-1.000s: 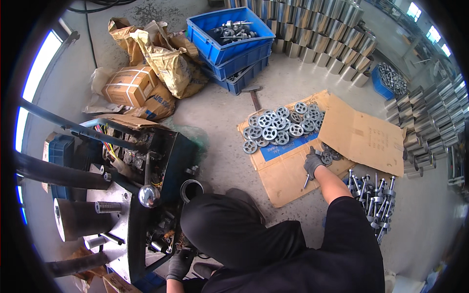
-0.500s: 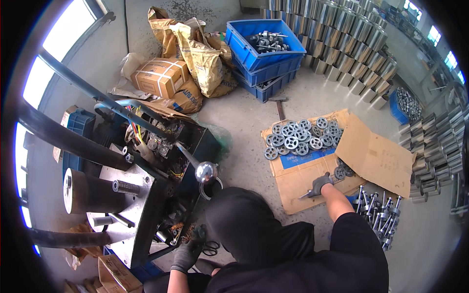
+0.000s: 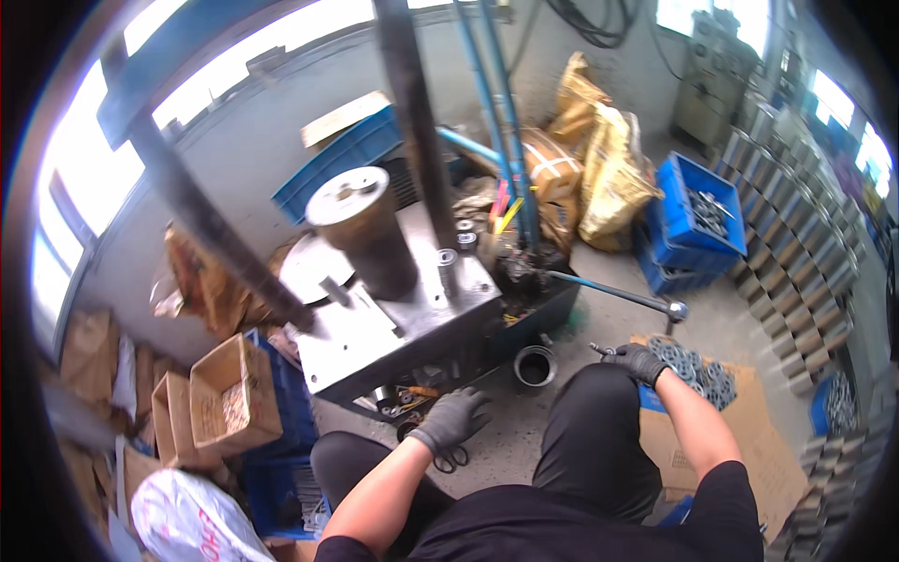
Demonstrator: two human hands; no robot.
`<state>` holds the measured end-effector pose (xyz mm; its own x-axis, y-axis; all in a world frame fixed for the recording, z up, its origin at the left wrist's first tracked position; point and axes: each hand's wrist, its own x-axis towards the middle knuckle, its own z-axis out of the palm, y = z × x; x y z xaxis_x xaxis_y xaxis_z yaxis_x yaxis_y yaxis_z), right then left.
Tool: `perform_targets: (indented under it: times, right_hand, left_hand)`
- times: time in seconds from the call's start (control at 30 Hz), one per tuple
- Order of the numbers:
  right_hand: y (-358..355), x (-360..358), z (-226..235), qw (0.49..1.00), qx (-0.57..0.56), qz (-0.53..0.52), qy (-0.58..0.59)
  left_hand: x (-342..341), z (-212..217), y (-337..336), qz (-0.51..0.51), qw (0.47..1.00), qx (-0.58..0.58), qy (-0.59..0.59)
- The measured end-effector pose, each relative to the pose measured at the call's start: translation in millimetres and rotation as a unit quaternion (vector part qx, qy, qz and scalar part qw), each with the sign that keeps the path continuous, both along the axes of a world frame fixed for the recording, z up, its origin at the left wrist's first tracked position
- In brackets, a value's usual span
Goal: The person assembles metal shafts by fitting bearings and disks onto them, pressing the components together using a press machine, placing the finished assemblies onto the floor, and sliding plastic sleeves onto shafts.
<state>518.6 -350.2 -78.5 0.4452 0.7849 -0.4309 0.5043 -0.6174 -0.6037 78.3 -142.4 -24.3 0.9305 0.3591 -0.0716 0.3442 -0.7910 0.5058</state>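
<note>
Fingers of the gloved right hand curl around a small metal part whose end pokes leftward toward the dark ring on the floor, while the left hand, open and empty, hovers near scissors below the press.

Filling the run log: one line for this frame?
left hand: open, by press base | right hand: shut on metal part | discs on cardboard

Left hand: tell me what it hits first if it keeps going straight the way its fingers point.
Probably the grey metal press base. The left hand, gloved and open, points up toward its lower front edge, where small tools lie; depth is unclear.
</note>
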Motion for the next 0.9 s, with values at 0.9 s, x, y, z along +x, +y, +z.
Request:
perform_targets:
  times: [0.9]
  right_hand:
    - [59, -147, 348, 0.83, 0.208, 0.317, -0.409]
  left_hand:
    - [-2, 14, -10, 0.294, 0.542, -0.726, -0.306]
